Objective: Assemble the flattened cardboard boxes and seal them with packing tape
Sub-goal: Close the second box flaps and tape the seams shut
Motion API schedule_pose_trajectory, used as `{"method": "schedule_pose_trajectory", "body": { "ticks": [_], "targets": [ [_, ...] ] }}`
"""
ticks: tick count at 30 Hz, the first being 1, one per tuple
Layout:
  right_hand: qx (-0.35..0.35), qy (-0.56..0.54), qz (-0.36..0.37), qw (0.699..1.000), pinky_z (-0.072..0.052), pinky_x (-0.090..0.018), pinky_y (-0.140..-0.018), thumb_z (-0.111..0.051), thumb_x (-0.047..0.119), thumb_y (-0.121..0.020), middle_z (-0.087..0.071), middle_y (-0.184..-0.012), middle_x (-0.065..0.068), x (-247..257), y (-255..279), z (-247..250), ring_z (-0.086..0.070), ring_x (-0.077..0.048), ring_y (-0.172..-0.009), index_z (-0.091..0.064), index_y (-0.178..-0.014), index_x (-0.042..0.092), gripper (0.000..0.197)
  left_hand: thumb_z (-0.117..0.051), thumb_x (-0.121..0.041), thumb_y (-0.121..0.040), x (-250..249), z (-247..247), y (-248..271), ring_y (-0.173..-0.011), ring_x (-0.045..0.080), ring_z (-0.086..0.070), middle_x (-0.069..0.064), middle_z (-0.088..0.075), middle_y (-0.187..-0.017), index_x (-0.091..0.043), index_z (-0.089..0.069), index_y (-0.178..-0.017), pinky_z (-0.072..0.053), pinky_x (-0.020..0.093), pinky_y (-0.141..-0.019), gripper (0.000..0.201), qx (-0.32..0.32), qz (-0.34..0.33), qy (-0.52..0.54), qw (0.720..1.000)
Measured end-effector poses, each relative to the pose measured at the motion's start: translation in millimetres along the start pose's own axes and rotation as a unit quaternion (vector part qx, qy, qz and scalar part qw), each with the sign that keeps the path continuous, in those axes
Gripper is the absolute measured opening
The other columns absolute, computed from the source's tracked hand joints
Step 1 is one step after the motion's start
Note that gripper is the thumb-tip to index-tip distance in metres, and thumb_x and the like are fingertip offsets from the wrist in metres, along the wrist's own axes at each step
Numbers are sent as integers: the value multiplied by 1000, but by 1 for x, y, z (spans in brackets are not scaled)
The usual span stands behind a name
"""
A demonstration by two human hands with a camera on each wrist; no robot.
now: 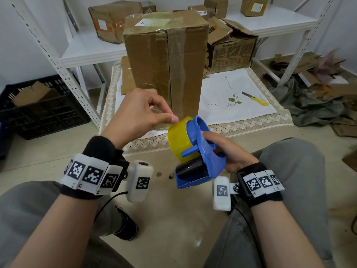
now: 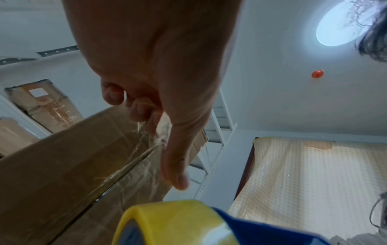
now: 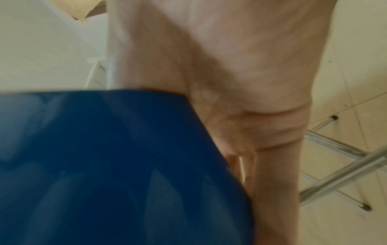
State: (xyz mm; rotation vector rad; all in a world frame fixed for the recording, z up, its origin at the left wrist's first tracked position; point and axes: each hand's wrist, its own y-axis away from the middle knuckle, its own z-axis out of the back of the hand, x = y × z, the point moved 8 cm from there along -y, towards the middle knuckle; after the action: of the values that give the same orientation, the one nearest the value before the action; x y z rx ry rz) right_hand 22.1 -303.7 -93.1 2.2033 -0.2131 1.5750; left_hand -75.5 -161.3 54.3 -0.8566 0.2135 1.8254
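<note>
Right hand (image 1: 229, 151) wraps fingers round blue tape dispenser (image 1: 199, 157), yellow tape roll (image 1: 178, 138) mounted, held low before table edge. Left hand (image 1: 139, 115) curls fingers on scrap of clear tape (image 2: 161, 132), thumb tip touching roll. Tall cardboard box (image 1: 164, 60) stands upright on cloth-covered table (image 1: 251, 120), front seam taped (crinkled). Yellow box cutter (image 1: 256, 98) lies right of box, apart.

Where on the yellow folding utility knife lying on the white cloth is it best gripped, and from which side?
Judging by its pose, take the yellow utility knife by its yellow handle, coming from above at the right end; the bare grey blade points up-left, so that end is best avoided.
</note>
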Motion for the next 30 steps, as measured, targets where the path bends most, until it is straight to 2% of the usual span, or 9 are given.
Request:
{"method": "schedule_pose_trajectory", "body": {
  "ticks": [2, 5, 9, 12, 15, 20, 24, 27, 30],
  "targets": [
    [2, -2, -5, 1000, -48, -50, -101, -86, 61, -66, -68, -110, -16, -3, -3, 2, -63, -32, -103, -69, -115, 5, 76, -88, -32, -74, -4, 0, 1, -67, -4, -51, -8, -57, -73, -24, -80, -75, -36, 8, -63, 12, -12, -11, -3, 1000],
    [-6, 25, -2, 1000, -50, -39, -83, -78, 54, -81, -73, -90, -6, 0, -2, 3, -69, -20, -81, -79, -85, 24, 31, -88, -31, -74, -8, -4, 3, -65, -2, -49, -11, -50, -68, -24, -80, -74, -33, 11, -60, 11, -15, -20, -5, 1000],
    [-16, 49, 11, 999, -51, -34, -75, -65, 48, -90, -71, -81, -2, 3, 0, 3, -65, -19, -75, -76, -70, 26, 32, -88, -33, -74, -9, -9, 4, -63, -2, -46, -11, -47, -69, -23, -79, -75, -32, 11, -59, 13, 4, -25, -9, 1000],
    [-53, 50, 27, 997, -49, -32, -76, -71, 46, -91, -68, -83, -5, 4, -2, 11, -64, -21, -78, -73, -74, 24, 28, -85, -51, -69, -8, -14, 5, -67, -3, -47, -10, -49, -73, -30, -76, -72, -31, 12, -59, 24, 26, -19, -26, 999],
    [-98, 29, 54, 993, -51, -27, -76, -68, 30, -96, -74, -84, 1, 7, -2, 19, -70, -15, -80, -72, -85, 20, 15, -76, -75, -50, -8, -19, 7, -75, 4, -50, -8, -51, -82, -34, -73, -77, -33, 23, -65, 49, 37, -16, -50, 998],
    [-107, 21, 86, 990, -46, -36, -85, -68, 7, -93, -71, -86, -6, 10, -4, 26, -67, -21, -83, -68, -90, 14, 7, -78, -54, -66, -12, -11, 7, -78, 14, -45, -7, -46, -79, -39, -79, -92, -39, 32, -73, 30, 45, -62, -23, 997],
    [-96, -13, 99, 990, -48, -40, -88, -69, -1, -87, -72, -89, -6, 13, -5, 25, -68, -24, -86, -66, -110, 14, 28, -72, -55, -71, -15, -4, 9, -79, 16, -42, -12, -40, -74, -40, -80, -96, -38, 46, -85, 30, 28, -95, -68, 993],
    [-102, -18, 100, 990, -50, -40, -86, -68, -1, -87, -68, -88, -14, 11, -7, 29, -66, -29, -86, -65, -116, 15, 33, -74, -55, -71, -17, -4, 12, -76, 15, -40, -14, -39, -73, -37, -81, -92, -37, 46, -83, 28, -5, -119, -68, 990],
    [-114, -62, 96, 987, -52, -32, -76, -59, 0, -95, -65, -81, -12, 10, -5, 36, -65, -24, -77, -62, -122, 9, 29, -74, -54, -72, -8, 7, 14, -80, 13, -40, -17, -40, -75, -32, -81, -88, -30, 38, -83, 28, -54, -117, -73, 989]
  ]
}}
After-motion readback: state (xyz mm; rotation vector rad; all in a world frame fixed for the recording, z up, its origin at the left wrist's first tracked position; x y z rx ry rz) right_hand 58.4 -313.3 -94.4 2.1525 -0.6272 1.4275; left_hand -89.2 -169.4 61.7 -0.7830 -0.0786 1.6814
